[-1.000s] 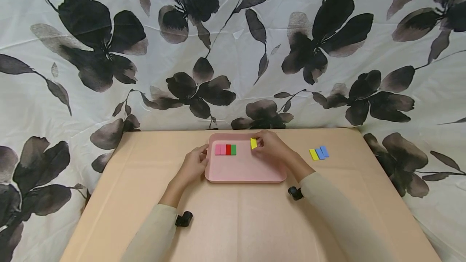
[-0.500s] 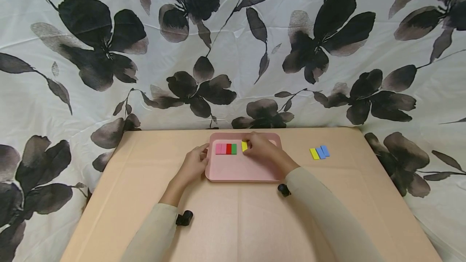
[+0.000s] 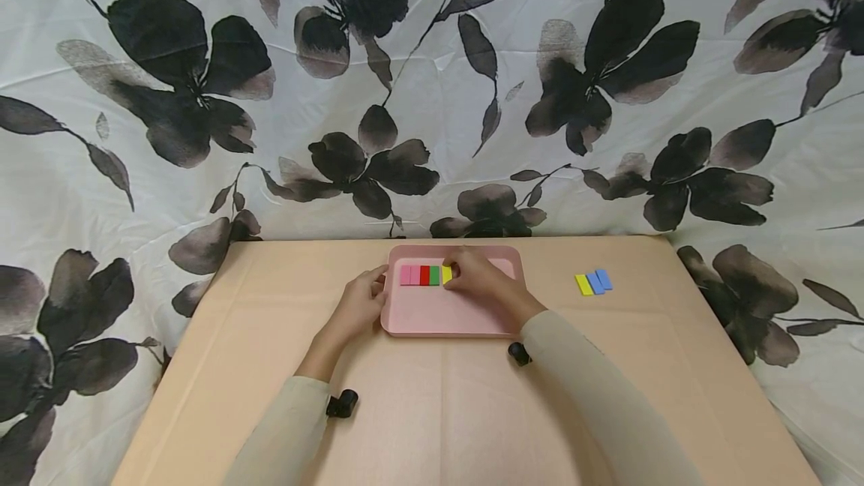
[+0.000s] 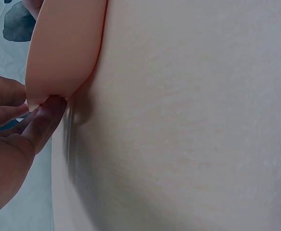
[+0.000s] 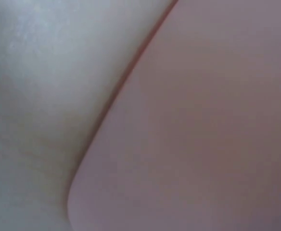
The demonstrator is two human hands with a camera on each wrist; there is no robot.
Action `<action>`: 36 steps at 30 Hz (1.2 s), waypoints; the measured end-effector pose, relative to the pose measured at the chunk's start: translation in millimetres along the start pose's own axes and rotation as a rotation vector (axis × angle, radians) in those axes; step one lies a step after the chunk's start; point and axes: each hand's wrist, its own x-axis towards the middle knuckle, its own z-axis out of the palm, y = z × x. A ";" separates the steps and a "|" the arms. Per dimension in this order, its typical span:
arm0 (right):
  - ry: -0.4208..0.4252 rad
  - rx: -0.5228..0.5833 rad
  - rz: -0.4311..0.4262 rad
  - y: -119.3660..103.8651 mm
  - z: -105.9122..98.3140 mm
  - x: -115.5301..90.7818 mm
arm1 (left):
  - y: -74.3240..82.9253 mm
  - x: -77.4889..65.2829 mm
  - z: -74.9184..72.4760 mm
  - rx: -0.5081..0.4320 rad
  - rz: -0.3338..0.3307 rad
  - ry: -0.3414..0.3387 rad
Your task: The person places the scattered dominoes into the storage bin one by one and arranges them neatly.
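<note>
A shallow pink tray (image 3: 432, 315) lies on the table's far half. My left hand (image 3: 361, 300) holds its left end; in the left wrist view, that hand's thumb and fingers (image 4: 45, 120) grip the tray's edge. Inside the tray, a row of small flat tiles runs left to right: two pink tiles (image 3: 409, 276), a red tile (image 3: 424, 276) and a green tile (image 3: 434, 276). Just right of the green one, my right hand (image 3: 478, 276) pinches a yellow tile (image 3: 446, 274). The right wrist view shows only the tray's corner (image 5: 145, 159) and the table, not the hand.
Right of the tray, another yellow tile (image 3: 583, 285) and two blue tiles (image 3: 599, 280) lie side by side on the beige table (image 3: 432, 411). Behind the table hangs a white cloth (image 3: 466, 111) with dark flowers.
The right hand has moved left over the tray with the yellow tile, bringing it close beside the green tile. The left hand has stayed at the tray's left end.
</note>
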 end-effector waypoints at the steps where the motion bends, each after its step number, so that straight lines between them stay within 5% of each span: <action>1: 0.000 0.005 0.005 0.1 0.7 0.0 | 0.1 0.1 0.1 -0.002 -0.001 -0.001; 36: 0.015 0.050 0.042 1.1 5.3 0.0 | 0.7 0.1 0.5 0.000 0.000 0.013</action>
